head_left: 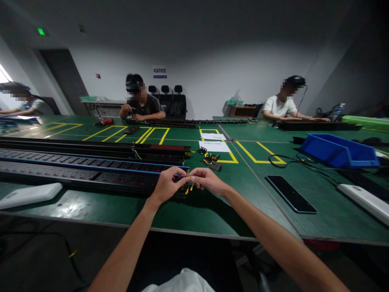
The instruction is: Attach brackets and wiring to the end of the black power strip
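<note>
A long black power strip [121, 182] with rows of sockets and red dots lies across the table on the left. At its right end, short yellow wires [187, 190] stick out. My left hand [165, 186] is closed in a pinch there, with thumb and forefinger meeting at the wires. From the right, my right hand [209, 180] also pinches at the yellow wires, its fingertips touching the left ones. Exactly how the wire ends sit between my fingers is too small to tell. Small black brackets [211, 160] with yellow wires lie just beyond.
More black strips [158, 150] lie behind. A phone [291, 194], a white power bank [364, 198] with a cable and a blue bin [337, 150] are on the right. Another white device [30, 195] rests at front left. Several co-workers sit around the green table [243, 202].
</note>
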{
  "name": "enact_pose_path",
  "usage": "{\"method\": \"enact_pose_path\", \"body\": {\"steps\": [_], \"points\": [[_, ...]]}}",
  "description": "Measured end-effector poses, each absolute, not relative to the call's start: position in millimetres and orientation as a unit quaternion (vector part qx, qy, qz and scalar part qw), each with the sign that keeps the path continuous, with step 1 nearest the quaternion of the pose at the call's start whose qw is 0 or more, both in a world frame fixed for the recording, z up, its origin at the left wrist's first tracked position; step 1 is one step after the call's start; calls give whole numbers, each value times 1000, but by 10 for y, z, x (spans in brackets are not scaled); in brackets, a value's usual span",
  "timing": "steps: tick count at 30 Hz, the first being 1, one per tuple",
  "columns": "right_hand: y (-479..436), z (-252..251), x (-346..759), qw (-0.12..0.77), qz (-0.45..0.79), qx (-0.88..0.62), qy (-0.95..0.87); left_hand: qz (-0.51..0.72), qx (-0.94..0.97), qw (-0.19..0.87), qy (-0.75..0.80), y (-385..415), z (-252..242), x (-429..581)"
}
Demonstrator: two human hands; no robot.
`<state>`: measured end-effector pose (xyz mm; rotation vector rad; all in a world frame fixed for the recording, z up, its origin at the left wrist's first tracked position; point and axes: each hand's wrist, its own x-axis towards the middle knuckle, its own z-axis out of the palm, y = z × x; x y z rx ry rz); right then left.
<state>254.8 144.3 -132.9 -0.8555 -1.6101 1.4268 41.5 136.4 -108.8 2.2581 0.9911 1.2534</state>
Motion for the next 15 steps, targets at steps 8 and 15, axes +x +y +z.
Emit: {"method": "enact_pose_path", "body": {"steps": [8,15], "points": [[1437,-1299,2544,429,562,-349,-615,438,808,173,355,1391,-1164,405],[1433,-1290,2535,433,574,-330,-611,414,830,167,333,1381,-1147,398]]}}
